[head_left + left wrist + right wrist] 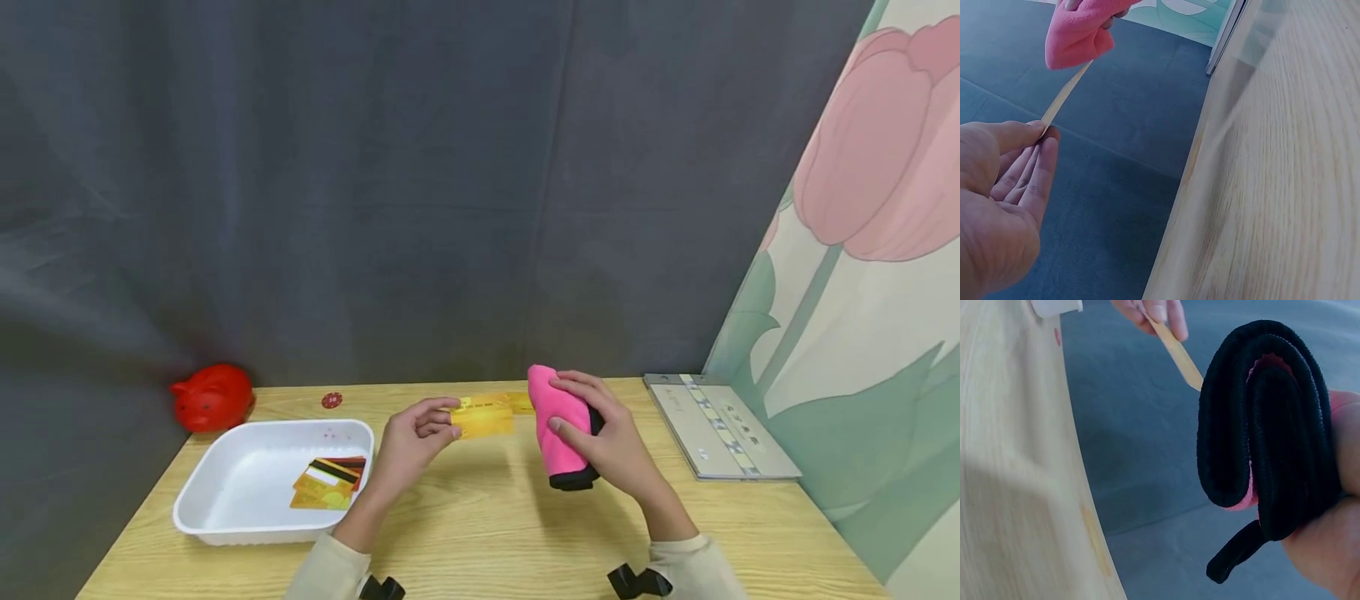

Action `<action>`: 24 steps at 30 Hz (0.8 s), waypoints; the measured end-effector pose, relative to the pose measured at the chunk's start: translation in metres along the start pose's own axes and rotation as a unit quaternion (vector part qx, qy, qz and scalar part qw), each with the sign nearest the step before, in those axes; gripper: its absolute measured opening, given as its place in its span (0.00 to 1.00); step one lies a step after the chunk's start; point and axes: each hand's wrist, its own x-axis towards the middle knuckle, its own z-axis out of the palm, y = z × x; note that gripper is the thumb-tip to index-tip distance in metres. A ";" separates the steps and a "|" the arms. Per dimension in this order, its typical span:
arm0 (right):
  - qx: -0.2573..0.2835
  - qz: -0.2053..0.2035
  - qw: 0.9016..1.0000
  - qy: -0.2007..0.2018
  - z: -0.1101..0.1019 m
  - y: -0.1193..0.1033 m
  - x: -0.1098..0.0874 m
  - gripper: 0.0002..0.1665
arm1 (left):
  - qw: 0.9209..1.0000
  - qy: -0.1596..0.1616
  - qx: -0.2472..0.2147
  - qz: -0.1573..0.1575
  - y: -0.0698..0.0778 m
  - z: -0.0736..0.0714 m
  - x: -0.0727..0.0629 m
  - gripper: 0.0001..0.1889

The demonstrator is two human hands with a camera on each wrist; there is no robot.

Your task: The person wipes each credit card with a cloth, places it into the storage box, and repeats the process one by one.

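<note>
Between thumb and fingers, my left hand (pixel 411 439) pinches a yellow bank card (pixel 483 415) by its left end, held up above the table. My right hand (pixel 611 437) grips a folded pink cloth (pixel 558 421) with black edging, just right of the card. In the right wrist view the black folded edges of the cloth (pixel 1229 425) and a small black loop (pixel 1235 553) show. The card (pixel 1063 97) appears nearly edge-on in the left wrist view, its far end close to the cloth. Another yellow card (pixel 521 403) lies on the table behind, partly hidden.
At the left, a white tray (pixel 197 510) holds several cards (pixel 324 487). A red piggy bank (pixel 215 397) and a red chip (pixel 332 401) sit behind it. On the right lies a flat grey book or box (pixel 720 427). A dark curtain (pixel 450 192) hangs behind the table (pixel 480 533).
</note>
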 end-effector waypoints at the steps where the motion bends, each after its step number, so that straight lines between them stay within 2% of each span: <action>1: 0.002 -0.003 1.000 -0.003 0.002 -0.001 0.000 0.29 | 1.000 0.001 -0.001 0.001 0.001 0.001 0.000 0.18; 6: 0.002 -0.020 1.000 -0.014 0.014 -0.003 -0.001 0.29 | 1.000 0.007 -0.010 0.007 0.002 0.003 0.000 0.20; 13: -0.029 -0.054 0.998 -0.035 0.034 -0.004 -0.002 0.29 | 1.000 0.001 -0.013 0.011 0.000 0.008 -0.001 0.19; 17: -0.035 -0.059 0.997 -0.043 0.041 -0.004 -0.004 0.29 | 1.000 -0.001 -0.011 0.005 -0.002 0.012 -0.003 0.20; 24: -0.033 -0.066 0.994 -0.075 0.057 -0.008 -0.006 0.30 | 1.000 0.008 -0.017 0.018 -0.002 0.017 -0.005 0.19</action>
